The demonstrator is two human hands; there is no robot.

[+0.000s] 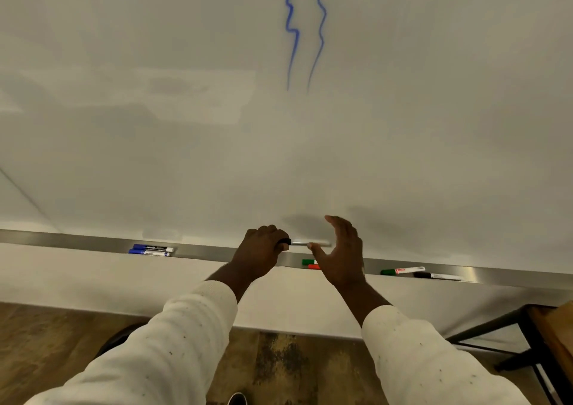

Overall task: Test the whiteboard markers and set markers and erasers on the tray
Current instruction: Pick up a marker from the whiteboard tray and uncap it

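My left hand [262, 251] is closed around the black cap end of a white marker [302, 243] held level just above the metal tray [210, 252]. My right hand [341, 255] is spread, its thumb touching the marker's barrel and its fingers raised. On the tray lie two blue markers [151, 249] at the left. A green cap [307, 262] and a red cap [313, 267] show just below my right thumb, their barrels hidden by the hand. Farther right lie a green-capped marker [402, 270] and a black-capped marker [437, 276]. No eraser is visible.
The whiteboard [186, 125] fills the upper view and carries two wavy blue lines [305, 29]. A dark-framed wooden table [545, 330] stands at the lower right. Wooden floor [46, 336] lies below the board, and a shoe tip [237, 400] shows at the bottom edge.
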